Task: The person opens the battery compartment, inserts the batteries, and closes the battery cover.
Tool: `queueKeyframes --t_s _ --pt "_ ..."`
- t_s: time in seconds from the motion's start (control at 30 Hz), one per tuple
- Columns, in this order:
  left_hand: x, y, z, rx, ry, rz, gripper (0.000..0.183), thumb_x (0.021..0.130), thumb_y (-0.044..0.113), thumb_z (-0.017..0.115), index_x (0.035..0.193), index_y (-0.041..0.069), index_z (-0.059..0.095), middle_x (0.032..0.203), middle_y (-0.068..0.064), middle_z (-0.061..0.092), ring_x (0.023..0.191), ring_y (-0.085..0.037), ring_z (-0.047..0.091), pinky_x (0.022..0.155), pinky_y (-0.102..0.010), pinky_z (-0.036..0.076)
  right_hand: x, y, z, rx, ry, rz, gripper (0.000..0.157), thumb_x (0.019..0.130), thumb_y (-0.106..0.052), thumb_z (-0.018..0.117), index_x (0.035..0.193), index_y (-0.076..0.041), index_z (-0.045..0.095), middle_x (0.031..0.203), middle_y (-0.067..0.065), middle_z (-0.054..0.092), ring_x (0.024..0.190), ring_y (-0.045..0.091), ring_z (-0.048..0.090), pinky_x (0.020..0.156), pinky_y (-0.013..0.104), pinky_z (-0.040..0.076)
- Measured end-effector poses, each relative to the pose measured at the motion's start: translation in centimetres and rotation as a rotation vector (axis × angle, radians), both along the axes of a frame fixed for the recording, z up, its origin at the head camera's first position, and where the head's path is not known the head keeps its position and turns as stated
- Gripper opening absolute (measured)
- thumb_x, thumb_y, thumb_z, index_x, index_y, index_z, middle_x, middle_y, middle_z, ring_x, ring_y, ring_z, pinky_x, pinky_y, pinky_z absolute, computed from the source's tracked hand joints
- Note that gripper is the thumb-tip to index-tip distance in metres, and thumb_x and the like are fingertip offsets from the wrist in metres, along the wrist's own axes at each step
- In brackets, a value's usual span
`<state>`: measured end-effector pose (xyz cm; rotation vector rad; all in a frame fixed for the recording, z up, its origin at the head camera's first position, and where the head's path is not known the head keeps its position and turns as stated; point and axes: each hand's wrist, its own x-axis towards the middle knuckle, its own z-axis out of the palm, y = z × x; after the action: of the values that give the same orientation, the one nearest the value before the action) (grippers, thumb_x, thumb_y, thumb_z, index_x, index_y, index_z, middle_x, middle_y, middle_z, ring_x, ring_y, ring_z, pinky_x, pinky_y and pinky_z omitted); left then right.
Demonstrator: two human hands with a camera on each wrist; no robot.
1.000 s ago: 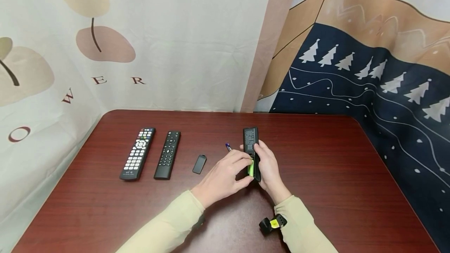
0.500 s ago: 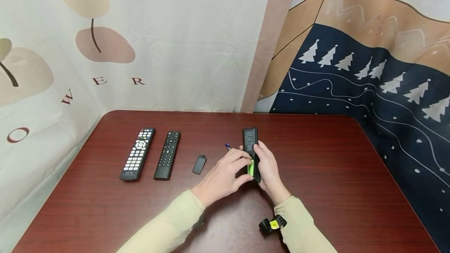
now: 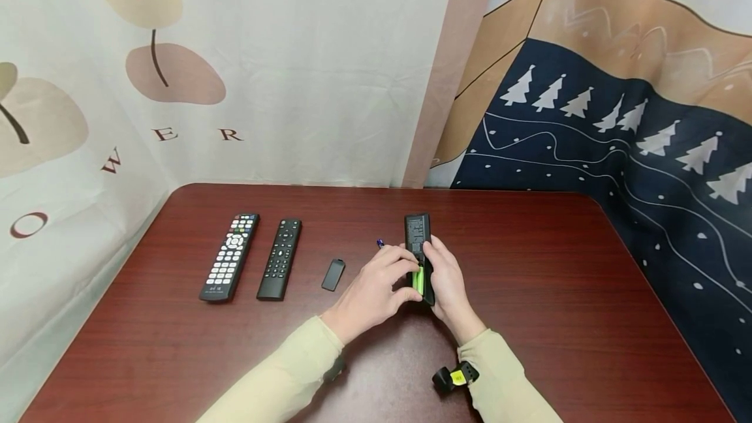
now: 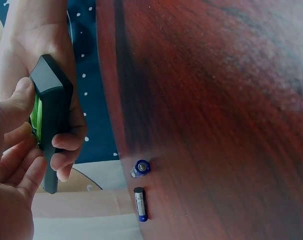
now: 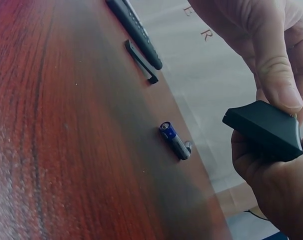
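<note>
My right hand [image 3: 449, 282] grips a black remote control [image 3: 418, 230] along its side, its labelled back turned up and its battery compartment uncovered. Inside the compartment shows bright green battery casing [image 3: 418, 281]. My left hand [image 3: 376, 289] pinches at it, fingertips at the upper end and thumb at the lower end. In the left wrist view, the left thumb lies on the compartment edge beside the green battery [image 4: 36, 117], and right fingers wrap under the remote [image 4: 54, 110]. The right wrist view hides the compartment; only the remote's dark outer shell [image 5: 264, 125] shows.
A black battery cover [image 3: 333, 275] lies left of the hands. Two blue-and-silver batteries, one upright [image 4: 141, 168] and one lying [image 4: 140, 204], are beyond the remote. Farther left lie a slim black remote [image 3: 279, 260] and a larger one with white buttons [image 3: 229, 258].
The held remote has shifted very slightly left. The left fingers and thumb have moved a little, so more green shows in the compartment. The right hand keeps its grip.
</note>
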<state>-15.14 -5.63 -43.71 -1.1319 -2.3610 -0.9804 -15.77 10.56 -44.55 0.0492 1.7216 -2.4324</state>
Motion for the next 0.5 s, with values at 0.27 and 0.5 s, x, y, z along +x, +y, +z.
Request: queueKeyframes --t_s 0.27,0.5 --pt "-0.09 0.08 0.03 0.022 -0.012 -0.001 0.033 0.078 0.019 0.091 0.103 0.005 0.075 0.111 -0.003 0.065 0.108 -0.018 0.059 0.095 -0.030 0.052 0.17 -0.08 0.17 -0.005 -0.016 0.000 0.043 0.113 -0.022 0.029 0.150 -0.004 0.044 0.115 0.011 0.064 0.087 0.015 0.066 0.064 0.031 0.057" --pt "-0.39 0.02 -0.26 0.056 -0.010 -0.014 0.036 0.075 0.022 0.091 0.101 0.003 0.075 0.109 -0.003 0.066 0.105 -0.018 0.060 0.095 -0.031 0.052 0.23 -0.18 0.26 0.012 -0.026 -0.008 0.043 0.113 -0.022 0.031 0.150 -0.005 0.044 0.109 0.011 0.061 0.084 0.015 0.064 0.062 0.030 0.055"
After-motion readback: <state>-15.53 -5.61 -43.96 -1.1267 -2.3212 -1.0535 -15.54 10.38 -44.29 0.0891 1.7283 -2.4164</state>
